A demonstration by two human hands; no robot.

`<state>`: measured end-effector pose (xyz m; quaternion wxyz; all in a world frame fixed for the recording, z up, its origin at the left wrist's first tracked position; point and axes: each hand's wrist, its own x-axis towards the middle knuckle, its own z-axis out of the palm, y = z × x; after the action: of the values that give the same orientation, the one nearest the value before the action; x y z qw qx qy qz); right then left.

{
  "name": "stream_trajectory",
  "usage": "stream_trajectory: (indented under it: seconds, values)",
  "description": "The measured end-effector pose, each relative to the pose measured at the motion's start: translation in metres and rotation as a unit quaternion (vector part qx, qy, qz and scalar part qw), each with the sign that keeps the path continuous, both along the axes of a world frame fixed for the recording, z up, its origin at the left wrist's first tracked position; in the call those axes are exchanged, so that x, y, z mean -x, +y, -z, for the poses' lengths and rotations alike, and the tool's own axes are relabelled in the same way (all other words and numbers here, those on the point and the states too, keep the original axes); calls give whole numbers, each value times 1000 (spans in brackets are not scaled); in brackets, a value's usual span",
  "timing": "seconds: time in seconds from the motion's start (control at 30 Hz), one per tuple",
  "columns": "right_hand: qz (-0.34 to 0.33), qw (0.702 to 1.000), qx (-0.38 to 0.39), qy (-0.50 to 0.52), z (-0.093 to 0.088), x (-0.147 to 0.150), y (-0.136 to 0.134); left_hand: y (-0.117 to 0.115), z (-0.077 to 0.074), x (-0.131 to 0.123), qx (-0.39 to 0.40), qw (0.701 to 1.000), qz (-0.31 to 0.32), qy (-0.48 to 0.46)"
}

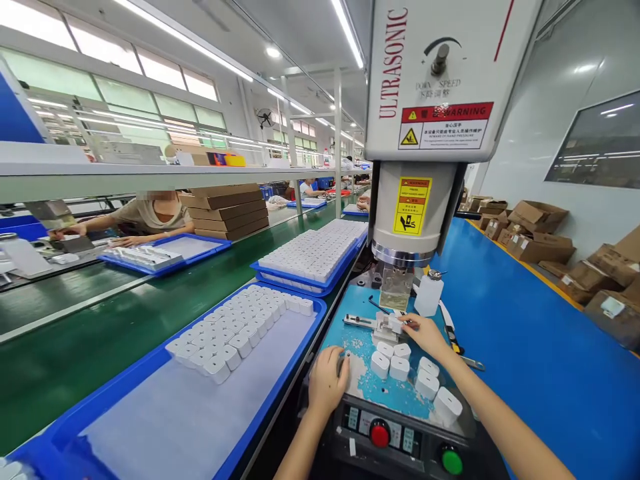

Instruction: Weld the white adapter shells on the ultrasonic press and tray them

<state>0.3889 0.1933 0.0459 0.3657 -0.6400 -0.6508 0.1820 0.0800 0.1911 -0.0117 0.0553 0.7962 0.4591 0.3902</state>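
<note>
My right hand (424, 333) pinches a small white plastic housing (397, 324) at the metal fixture (383, 331), below the clear horn (397, 288) of the ultrasonic welding machine (420, 210). Whether the housing is fully seated cannot be made out. Near the left edge of the machine's blue base plate (373, 383), my left hand (327, 381) rests with thumb and fingers apart, holding nothing. Between my hands and to the right stand several loose white housings (399, 368). White crumbs are scattered over the plate.
A blue tray (295, 373) of white housings lies left, with stacked fuller trays (325, 283) behind. A white bottle (429, 293) and a utility knife (450, 327) lie right. Red (380, 433) and green buttons (451, 460) sit in front. Across the conveyor (215, 293), a co-worker (155, 217) works.
</note>
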Motion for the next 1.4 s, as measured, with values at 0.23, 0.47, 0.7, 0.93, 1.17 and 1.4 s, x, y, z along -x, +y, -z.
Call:
stream_trajectory:
  seconds: [0.23,0.47,0.7,0.93,1.17,1.4]
  values:
    - [-12,1000,13,0,2,-1,3,0,-1,0,-2,1000,-6,-5]
    - [-27,999,17,12,7,1,18,1,0,0,-3,1000,-8,-6]
    - [-46,998,25,-18,11,11,20,-2,-3,0,3,1000,-8,-1]
    - [-56,996,23,-69,11,12,25,-2,-4,0,11,1000,-8,-2]
    - [-64,994,31,-82,10,11,19,-3,-2,0,-6,1000,-11,-17]
    - [-40,996,25,-70,-3,19,22,-4,-4,-2,-10,999,-11,-29]
